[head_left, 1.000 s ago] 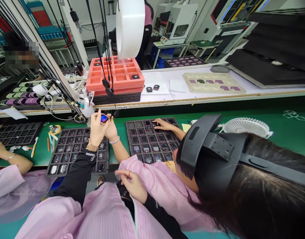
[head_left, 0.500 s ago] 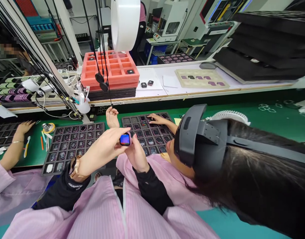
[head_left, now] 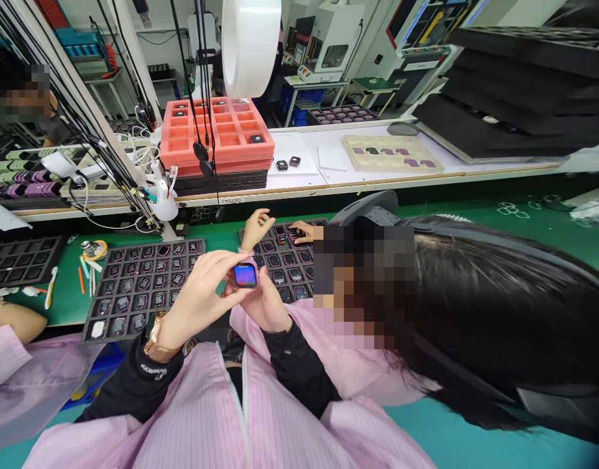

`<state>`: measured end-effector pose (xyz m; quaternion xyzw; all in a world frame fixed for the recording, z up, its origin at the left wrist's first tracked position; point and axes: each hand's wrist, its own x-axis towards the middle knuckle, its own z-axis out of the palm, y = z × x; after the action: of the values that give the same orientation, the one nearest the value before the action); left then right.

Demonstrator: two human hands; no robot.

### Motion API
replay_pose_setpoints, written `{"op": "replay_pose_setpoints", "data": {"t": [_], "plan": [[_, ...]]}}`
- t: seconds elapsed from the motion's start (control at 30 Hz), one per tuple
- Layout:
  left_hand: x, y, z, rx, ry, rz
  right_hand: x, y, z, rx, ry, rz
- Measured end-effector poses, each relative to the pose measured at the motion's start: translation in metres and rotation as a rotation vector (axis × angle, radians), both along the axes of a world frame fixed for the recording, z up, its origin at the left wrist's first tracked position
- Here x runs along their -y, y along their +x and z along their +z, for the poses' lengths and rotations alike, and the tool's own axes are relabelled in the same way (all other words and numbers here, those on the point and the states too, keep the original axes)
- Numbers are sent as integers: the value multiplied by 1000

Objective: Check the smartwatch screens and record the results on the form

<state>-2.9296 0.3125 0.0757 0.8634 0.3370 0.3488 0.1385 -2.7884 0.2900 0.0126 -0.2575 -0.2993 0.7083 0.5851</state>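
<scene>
A small square smartwatch (head_left: 245,275) with a lit blue and purple screen is held up in front of my chest, its face towards me. My left hand (head_left: 200,286) pinches it from the left, fingers along the top edge and thumb below. From the right, my right hand (head_left: 270,301) grips its other side, its fingers partly hidden behind the watch. Below and beyond my hands, one black foam tray (head_left: 150,281) of watch pieces lies to the left. Another black tray (head_left: 300,266) of lit and dark watches lies to the right.
A co-worker with a black headset (head_left: 365,208) leans in close on my right, hands over the right tray. A co-worker's arm (head_left: 13,319) is at far left. Orange trays (head_left: 221,159) stand on the shelf, behind hanging cables (head_left: 204,98) and a white tape roll (head_left: 253,49).
The watch stays between my hands, its screen now more purple. The right co-worker's head has lowered and turned, and their far hand moved right. The left co-worker's hand has drawn back.
</scene>
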Motion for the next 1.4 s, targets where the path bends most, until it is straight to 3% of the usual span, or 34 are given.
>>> {"op": "replay_pose_setpoints", "data": {"t": [0.33,0.5,0.63,0.87,1.13,1.4], "plan": [[-20,-12,38,69,146,143,12,-9,-39,203,-178,-115],[-30,-11,50,175,37,110,22,-4,-56,244,-195,-155],[-35,-8,54,313,-121,52,23,0,-57,279,-182,-198],[-46,-18,59,328,-135,26,26,-5,-60,302,-178,-269],[-48,-49,63,287,-130,-75,42,-48,-68,306,-218,-339],[-39,-77,65,294,-177,-254,63,-92,-62,329,-256,-384]]}}
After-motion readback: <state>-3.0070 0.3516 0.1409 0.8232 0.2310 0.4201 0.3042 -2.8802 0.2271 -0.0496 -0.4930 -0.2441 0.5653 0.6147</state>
